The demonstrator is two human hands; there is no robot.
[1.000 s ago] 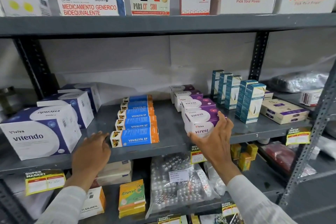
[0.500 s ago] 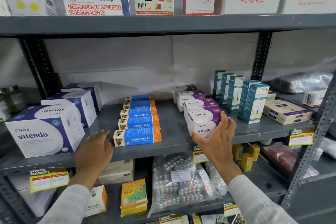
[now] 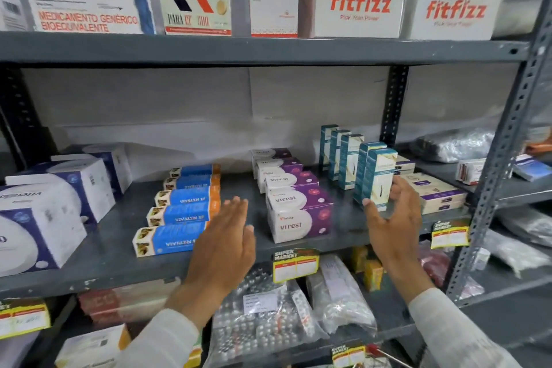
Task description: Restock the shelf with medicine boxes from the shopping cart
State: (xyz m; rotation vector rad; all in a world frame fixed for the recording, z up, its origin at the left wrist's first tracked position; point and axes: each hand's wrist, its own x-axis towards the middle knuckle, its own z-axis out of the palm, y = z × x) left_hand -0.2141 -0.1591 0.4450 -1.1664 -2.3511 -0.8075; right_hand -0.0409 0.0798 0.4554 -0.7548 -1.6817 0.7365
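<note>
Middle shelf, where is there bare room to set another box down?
Bare shelf lies between the big white-and-blue boxes and the blue-and-orange boxes. A narrower strip runs between those and the purple boxes; the left hand hovers there. Right of the teal boxes, it's crowded.

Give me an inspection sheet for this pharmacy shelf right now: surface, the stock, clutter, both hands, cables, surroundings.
Surface: grey metal shelf, price tags on its front edge.
Job's things: Vivalyn boxes, Virest boxes and teal boxes in rows.
Clutter: blister-pack bags on the shelf below.
Grippers: left hand open, empty; right hand around the front teal box.
Cables: nothing seen.
Surroundings: Fitfizz cartons above.
</note>
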